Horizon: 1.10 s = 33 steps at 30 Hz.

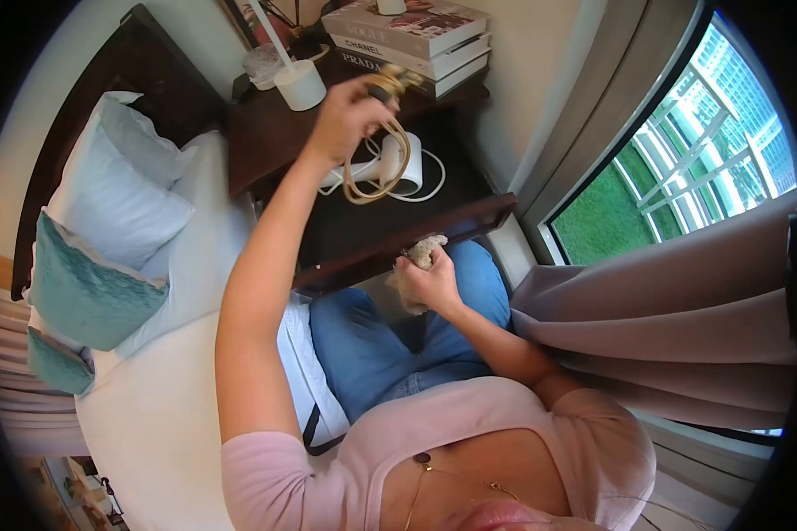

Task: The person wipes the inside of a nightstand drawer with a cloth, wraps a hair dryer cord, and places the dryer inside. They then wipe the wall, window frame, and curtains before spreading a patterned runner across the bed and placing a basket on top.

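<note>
My left hand [352, 117] is raised over the open drawer [456, 221], closed on a coiled tan cord [356, 181] with a blurred gold and black end. Below it, inside the drawer, lies a white hair dryer [405, 168] with its white cord looped beside it. Close to my lap, in front of the drawer's front panel, my right hand [432, 281] is wrapped round a crumpled, beige, cloth-like bundle [427, 251]. Part of that bundle is hidden by my fingers.
On the dark nightstand [261, 146] stand a white lamp base [300, 86], a clear jar [263, 67] and stacked books [407, 44]. A bed [159, 372] with pillows [119, 190] lies to the left. A window [646, 159] and curtain [655, 319] are on the right.
</note>
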Each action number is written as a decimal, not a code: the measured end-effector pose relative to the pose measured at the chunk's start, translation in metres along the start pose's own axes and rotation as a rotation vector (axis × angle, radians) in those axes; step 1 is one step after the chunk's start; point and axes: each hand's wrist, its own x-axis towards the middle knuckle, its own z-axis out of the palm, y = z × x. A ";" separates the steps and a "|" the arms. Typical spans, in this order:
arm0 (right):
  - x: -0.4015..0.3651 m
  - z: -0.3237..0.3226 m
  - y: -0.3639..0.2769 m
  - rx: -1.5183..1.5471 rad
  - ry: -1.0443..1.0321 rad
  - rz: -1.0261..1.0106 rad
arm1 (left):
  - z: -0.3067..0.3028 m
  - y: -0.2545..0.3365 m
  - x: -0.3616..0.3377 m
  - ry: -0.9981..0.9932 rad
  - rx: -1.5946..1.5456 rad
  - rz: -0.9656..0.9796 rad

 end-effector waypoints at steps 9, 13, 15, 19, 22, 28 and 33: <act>0.000 -0.003 -0.004 0.108 -0.028 0.027 | -0.103 0.053 -0.103 0.244 -0.658 -0.164; 0.002 -0.004 0.000 0.106 -0.053 0.026 | -0.155 0.052 -0.222 0.631 -0.611 -0.321; 0.000 0.000 -0.004 0.054 -0.053 0.015 | -0.175 0.037 -0.287 0.753 -0.588 -0.392; -0.002 0.001 -0.018 0.104 -0.110 0.055 | -0.187 0.010 -0.361 0.997 -0.541 -0.608; 0.000 -0.004 -0.019 -0.042 -0.105 0.031 | -0.191 0.002 -0.382 1.044 -0.561 -0.688; 0.004 -0.008 -0.011 -0.143 -0.127 -0.002 | -0.217 0.004 -0.381 0.869 0.332 -1.023; 0.007 -0.018 -0.028 -0.245 -0.252 0.047 | -0.251 0.003 -0.399 0.647 1.434 -1.091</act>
